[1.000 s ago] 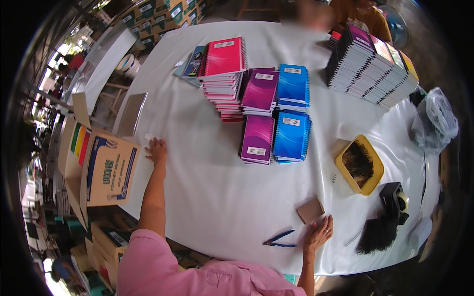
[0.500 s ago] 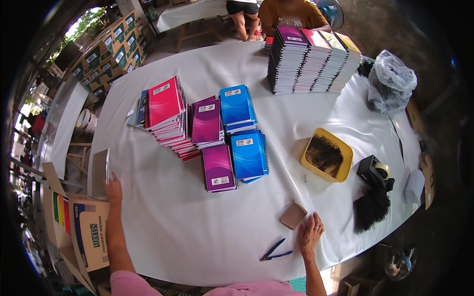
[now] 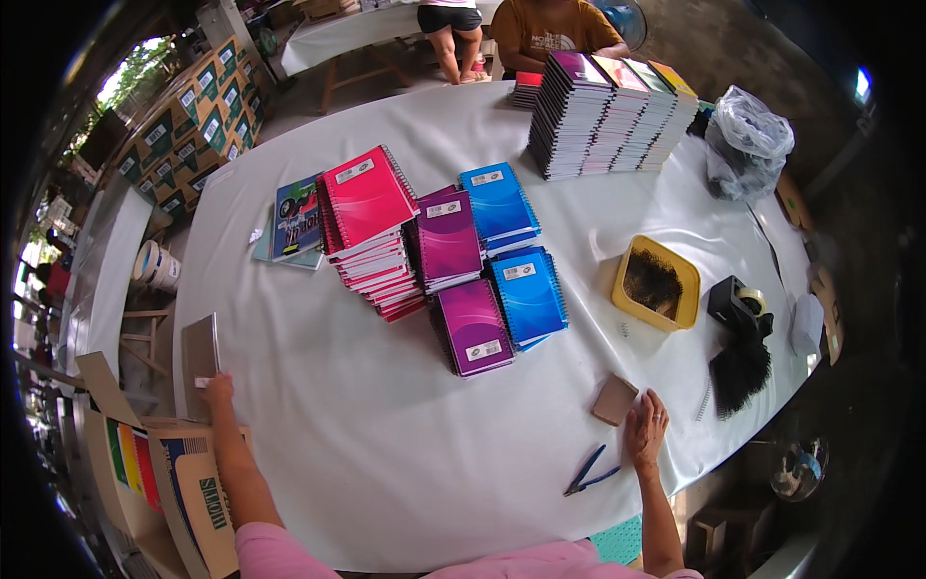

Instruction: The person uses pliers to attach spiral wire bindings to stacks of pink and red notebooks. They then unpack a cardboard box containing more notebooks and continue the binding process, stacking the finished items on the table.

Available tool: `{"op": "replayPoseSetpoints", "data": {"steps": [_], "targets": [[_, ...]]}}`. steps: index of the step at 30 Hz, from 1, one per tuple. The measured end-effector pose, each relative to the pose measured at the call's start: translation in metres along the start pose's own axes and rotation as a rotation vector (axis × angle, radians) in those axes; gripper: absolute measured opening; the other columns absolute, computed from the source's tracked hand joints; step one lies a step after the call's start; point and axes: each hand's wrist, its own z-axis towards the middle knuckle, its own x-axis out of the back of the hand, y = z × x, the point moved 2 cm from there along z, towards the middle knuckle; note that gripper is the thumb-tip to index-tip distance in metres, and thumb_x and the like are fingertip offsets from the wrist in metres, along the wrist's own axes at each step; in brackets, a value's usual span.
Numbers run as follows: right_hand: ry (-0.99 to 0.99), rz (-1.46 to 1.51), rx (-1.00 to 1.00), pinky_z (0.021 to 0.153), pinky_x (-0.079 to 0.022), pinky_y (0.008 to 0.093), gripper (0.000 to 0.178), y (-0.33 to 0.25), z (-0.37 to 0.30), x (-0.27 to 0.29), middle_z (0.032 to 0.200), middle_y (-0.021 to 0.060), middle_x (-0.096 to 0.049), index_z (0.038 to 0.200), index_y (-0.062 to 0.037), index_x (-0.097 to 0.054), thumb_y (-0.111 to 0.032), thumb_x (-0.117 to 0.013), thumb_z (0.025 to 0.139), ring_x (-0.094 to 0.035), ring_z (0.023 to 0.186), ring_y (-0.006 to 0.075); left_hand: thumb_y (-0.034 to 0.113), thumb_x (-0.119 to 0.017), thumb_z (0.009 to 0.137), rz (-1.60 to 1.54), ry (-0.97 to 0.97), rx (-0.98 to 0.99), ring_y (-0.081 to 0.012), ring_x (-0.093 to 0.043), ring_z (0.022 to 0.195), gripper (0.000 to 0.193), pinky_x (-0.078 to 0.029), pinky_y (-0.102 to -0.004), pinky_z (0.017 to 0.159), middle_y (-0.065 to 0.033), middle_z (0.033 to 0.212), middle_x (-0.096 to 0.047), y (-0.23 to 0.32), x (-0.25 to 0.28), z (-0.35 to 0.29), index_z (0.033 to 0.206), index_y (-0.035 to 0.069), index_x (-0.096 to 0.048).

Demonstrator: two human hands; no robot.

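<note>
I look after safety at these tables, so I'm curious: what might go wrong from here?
The red notebook stack is uneven and might slump if bumped. The flat panel by the left hand lies along the table's edge, so a push could tip it off. The blue-handled pliers lie with handles spread near the right hand, which might catch on them.

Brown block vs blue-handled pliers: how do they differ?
Shape: the brown block is compact and four-sided; the blue-handled pliers are slim, handles spread in a V.
Place: the brown block sits right beside the fingers of the right hand; the blue-handled pliers lie apart from it, nearer the person.
Shared: both rest on the white table cover.
</note>
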Motion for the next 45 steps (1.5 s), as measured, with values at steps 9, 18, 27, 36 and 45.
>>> {"op": "replayPoseSetpoints", "data": {"steps": [9, 18, 27, 36, 45], "targets": [[0.001, -0.034, -0.033, 0.103, -0.031, 0.0438, 0.045, 0.0, -0.003, 0.006, 0.132, 0.0148, -0.047, 0.127, -0.0046, -0.045, -0.013, -0.059, 0.085, -0.045, 0.121, 0.0331, 0.048, -0.033, 0.098, -0.155, 0.245, 0.131, -0.0374, -0.02, 0.14, 0.06, -0.028, -0.0641, 0.104, -0.0011, 0.156, -0.012, 0.021, -0.025, -0.013, 0.15, 0.026, -0.014], [0.025, 0.001, -0.031, 0.101, -0.033, 0.043, 0.043, 0.006, -0.004, 0.002, 0.13, 0.0141, -0.05, 0.125, -0.0038, -0.047, -0.015, -0.061, 0.086, -0.046, 0.119, 0.0325, 0.036, -0.049, 0.094, -0.537, 0.668, -0.253, -0.0412, -0.018, 0.14, 0.065, -0.024, -0.0638, 0.105, -0.0102, 0.156, -0.013, 0.058, -0.009, -0.138, 0.15, 0.022, -0.018], [0.072, -0.037, 0.001, 0.101, -0.032, 0.0446, 0.039, 0.012, -0.013, -0.005, 0.131, 0.0141, -0.05, 0.124, -0.0033, -0.05, -0.021, -0.057, 0.09, -0.045, 0.121, 0.0311, 0.027, -0.053, 0.094, -0.794, 0.453, -0.108, -0.0437, -0.01, 0.141, 0.065, -0.018, -0.0635, 0.107, -0.0157, 0.154, -0.016, -0.026, -0.041, -0.351, 0.149, 0.02, -0.02], [0.244, 0.388, 0.246, 0.093, -0.04, 0.0464, 0.017, -0.098, 0.009, -0.006, 0.124, 0.0218, -0.051, 0.107, -0.0017, -0.057, -0.01, -0.054, 0.092, -0.049, 0.113, 0.0389, 0.03, -0.051, 0.095, -0.997, 0.553, 0.267, -0.0363, -0.039, 0.131, 0.047, -0.029, -0.0432, 0.109, -0.0206, 0.138, -0.045, -0.192, -0.102, -0.455, 0.137, 0.008, -0.045], [-0.589, 1.13, 0.697, 0.081, -0.05, 0.0319, 0.018, -0.39, -0.011, 0.013, 0.108, 0.015, -0.058, 0.107, 0.0008, -0.057, -0.011, -0.055, 0.094, -0.059, 0.099, 0.0229, 0.043, -0.052, 0.094, -1.873, 0.575, 0.745, -0.0274, -0.042, 0.129, 0.068, -0.031, -0.0332, 0.106, -0.0136, 0.145, -0.039, -0.313, -0.119, -0.417, 0.143, 0.001, -0.031]]}}
